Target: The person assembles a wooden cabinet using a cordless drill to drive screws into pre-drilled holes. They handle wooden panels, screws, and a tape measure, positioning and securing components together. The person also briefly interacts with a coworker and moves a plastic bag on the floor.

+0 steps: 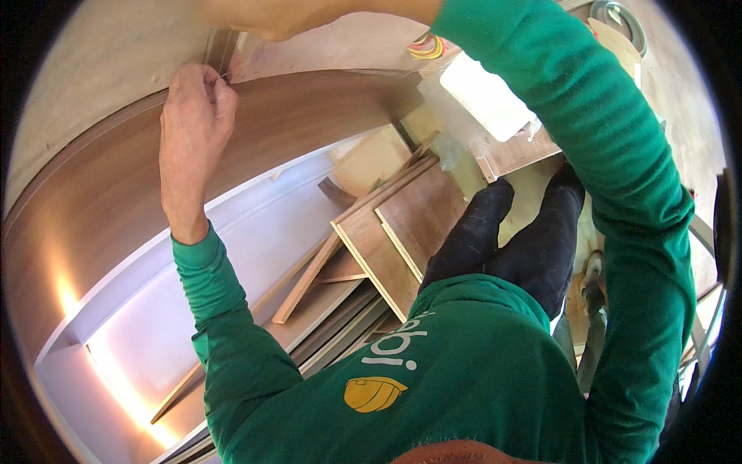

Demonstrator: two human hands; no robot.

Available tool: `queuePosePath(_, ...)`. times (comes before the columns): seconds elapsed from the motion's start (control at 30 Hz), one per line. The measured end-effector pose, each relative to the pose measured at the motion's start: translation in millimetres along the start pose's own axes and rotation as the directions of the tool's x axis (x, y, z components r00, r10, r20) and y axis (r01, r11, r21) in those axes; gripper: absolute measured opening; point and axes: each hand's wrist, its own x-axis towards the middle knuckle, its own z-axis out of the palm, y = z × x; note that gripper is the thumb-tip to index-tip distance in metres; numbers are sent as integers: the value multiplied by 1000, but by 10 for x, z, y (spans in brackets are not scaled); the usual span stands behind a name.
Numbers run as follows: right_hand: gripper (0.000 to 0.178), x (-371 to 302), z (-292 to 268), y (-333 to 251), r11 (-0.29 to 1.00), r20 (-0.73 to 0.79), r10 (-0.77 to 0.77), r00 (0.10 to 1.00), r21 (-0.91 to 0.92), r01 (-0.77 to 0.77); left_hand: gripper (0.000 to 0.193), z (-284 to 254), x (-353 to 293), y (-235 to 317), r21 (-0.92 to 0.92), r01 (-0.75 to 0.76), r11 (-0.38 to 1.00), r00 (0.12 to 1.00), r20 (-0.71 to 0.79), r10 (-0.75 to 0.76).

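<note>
My left hand (pixel 197 112) is raised to the upper edge of a long brown wood-grain panel (pixel 309 97). Its thumb and fingers are pinched together; a thin bit shows at the tips, too small to name. Just beyond those fingertips a narrow brown strip (pixel 221 48) runs up the pale wall surface (pixel 325 50). My right hand (pixel 286 17) reaches across the top of the view, above and to the right of the left one. Only its back and wrist show, and its fingers are hidden.
Below the panel is a white recess (pixel 263 224) with a glowing light strip (pixel 116 379). Wooden boards (pixel 425 205) lean in a stack beside my legs. A coil of coloured wires (pixel 427 48) is near a bright white sheet (pixel 487 93). A grey coil (pixel 618 19) is at far right.
</note>
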Motion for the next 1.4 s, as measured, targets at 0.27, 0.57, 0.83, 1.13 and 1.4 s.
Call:
queuePosePath(0.27, 21, 329, 685, 4, 975, -289, -208, 934, -138, 174, 27, 166, -149, -167, -25, -146, 989, 989, 17, 146)
queuePosePath(0.57, 29, 103, 507, -148, 981, -72, 129, 989, -134, -138, 20, 150, -54, -86, -68, -58, 996, 994, 91, 64)
queuePosePath(0.83, 27, 188, 515, -181, 986, -76, 104, 992, -123, -113, 18, 105, -110, 13, -116, -70, 991, 996, 48, 76)
queuePosePath(1.13, 19, -148, 406, -154, 919, -184, -1, 983, -387, -72, 14, 92, -48, -114, -120, -201, 972, 977, 44, 207)
queuePosePath(1.4, 42, -4568, -335, 1164, 621, -738, 665, 119, 456, -638, 24, 303, -485, -353, -216, 46, 975, 998, 43, -37)
